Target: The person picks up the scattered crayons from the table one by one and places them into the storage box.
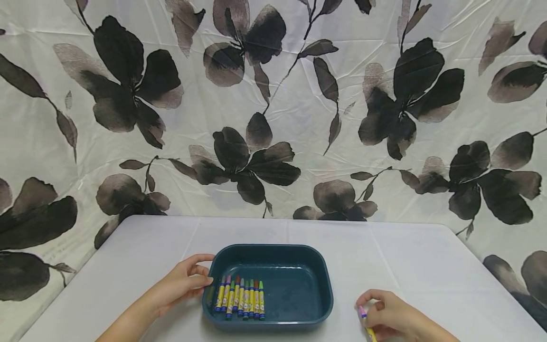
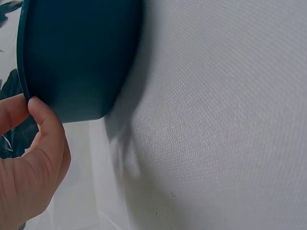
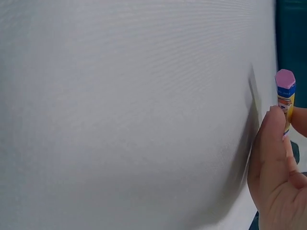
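Observation:
A dark teal plastic bin point(image 1: 297, 297) with rounded corners sits near the front of the white table. Several crayons point(image 1: 240, 298) with yellow and blue wrappers lie side by side in its left half, coloured tips pointing away from me. My left hand point(image 1: 181, 284) pinches the bin's left rim between thumb and fingers; the left wrist view shows the thumb on the outer wall point(image 2: 79, 72). Right of the bin, my right hand point(image 1: 395, 317) holds a pink crayon point(image 3: 286, 93) between thumb and fingers. Part of that crayon is hidden by the fingers.
The white-covered table point(image 1: 397, 256) extends to both sides of the bin and behind it. Beyond its far edge hangs a white cloth point(image 1: 325, 166) printed with dark flowers.

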`<state>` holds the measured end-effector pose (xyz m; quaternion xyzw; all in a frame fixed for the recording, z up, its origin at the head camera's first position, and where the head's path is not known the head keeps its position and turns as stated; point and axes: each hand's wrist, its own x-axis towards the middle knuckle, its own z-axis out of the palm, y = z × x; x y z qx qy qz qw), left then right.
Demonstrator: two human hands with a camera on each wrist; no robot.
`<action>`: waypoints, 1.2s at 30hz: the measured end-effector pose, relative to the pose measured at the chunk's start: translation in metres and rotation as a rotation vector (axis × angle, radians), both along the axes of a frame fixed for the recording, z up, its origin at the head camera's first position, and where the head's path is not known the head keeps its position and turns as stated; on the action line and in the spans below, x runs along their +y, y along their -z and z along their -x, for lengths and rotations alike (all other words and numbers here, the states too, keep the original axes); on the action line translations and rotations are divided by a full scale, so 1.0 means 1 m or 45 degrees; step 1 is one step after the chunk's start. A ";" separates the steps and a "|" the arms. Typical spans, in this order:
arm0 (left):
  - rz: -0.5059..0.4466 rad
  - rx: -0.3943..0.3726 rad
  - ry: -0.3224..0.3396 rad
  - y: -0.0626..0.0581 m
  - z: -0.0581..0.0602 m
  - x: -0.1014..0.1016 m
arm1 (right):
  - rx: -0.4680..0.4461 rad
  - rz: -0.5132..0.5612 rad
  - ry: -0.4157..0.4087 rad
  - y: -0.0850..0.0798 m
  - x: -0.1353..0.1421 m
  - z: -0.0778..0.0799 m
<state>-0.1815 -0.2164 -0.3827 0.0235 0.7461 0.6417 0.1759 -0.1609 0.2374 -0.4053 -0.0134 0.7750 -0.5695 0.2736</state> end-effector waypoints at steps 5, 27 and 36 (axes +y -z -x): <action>0.006 0.001 -0.001 0.000 0.000 0.000 | -0.036 0.040 0.025 -0.005 -0.002 0.003; -0.001 -0.003 -0.002 -0.002 0.000 0.001 | -0.034 0.184 0.023 -0.043 -0.010 0.027; -0.001 0.001 0.001 -0.002 0.000 0.001 | 0.022 0.210 0.004 -0.057 -0.026 0.039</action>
